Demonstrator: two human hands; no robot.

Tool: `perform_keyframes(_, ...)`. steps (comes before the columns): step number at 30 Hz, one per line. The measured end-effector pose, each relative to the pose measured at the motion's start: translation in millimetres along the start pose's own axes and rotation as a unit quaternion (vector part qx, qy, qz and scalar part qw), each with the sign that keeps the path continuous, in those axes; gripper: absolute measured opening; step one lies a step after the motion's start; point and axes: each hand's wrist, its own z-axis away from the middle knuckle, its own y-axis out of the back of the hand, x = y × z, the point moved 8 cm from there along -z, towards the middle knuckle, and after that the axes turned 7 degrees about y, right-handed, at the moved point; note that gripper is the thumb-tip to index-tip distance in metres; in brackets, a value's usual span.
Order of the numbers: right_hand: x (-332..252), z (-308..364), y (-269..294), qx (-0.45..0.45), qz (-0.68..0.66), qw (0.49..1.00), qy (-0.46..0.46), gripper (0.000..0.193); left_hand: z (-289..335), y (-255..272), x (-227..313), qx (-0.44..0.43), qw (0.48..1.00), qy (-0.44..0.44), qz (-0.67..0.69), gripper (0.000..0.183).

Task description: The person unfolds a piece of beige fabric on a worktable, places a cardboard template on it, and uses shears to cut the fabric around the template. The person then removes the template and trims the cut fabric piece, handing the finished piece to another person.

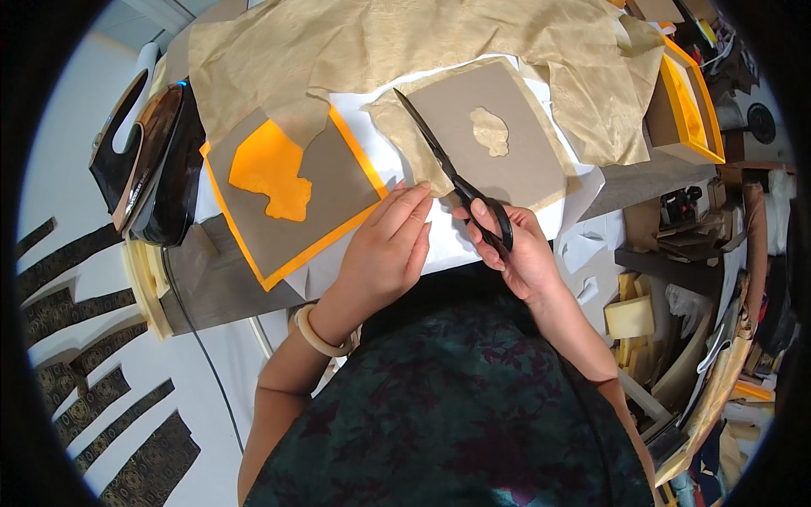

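In my right hand point(517, 247) is a pair of black scissors point(452, 175), its handles gripped by thumb and fingers. The long blades point up and left, along the left edge of a grey-brown board point(534, 127) with a curvy cutout. Beige fabric point(412, 145) sticks out past that edge and lies by the blades. My left hand point(384, 241) pinches the near end of this fabric at the fingertips, just left of the scissors. A second grey-brown board point(342, 182), edged in orange fabric point(274, 169) that also shows through its cutout, lies to the left.
A large crumpled beige cloth point(380, 51) covers the far side of the table. A dark iron point(148, 160) stands at the left, its cord point(207, 355) hanging down. An orange-edged box point(686, 106) sits at the far right. Dark patterned strips point(152, 465) lie lower left.
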Motion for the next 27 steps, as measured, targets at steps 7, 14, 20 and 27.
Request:
perform_keyframes(7, -4.7, -1.3, -0.5, 0.006, 0.029, 1.000, 0.000, 0.040, 4.6, 6.2, 1.9, 0.016, 1.000, 0.011, 0.001, 0.033)
perform_keyframes(14, -4.3, -5.9, 0.1, 0.001, 0.054, 0.999, 0.007, 0.036, 17.6, 5.2, -4.3, 0.026, 0.999, 0.035, 0.007, 0.033)
perform_keyframes(20, -10.5, 5.2, 0.9, -0.006, 0.113, 0.991, 0.075, 0.030, 41.2, 31.1, -12.3, 0.096, 0.993, 0.059, -0.015, 0.029)
perform_keyframes(27, 2.4, 23.7, -8.1, -0.064, 0.226, 0.962, 0.137, 0.025, 142.7, 108.3, -38.8, 0.325, 0.920, 0.216, -0.041, 0.025)
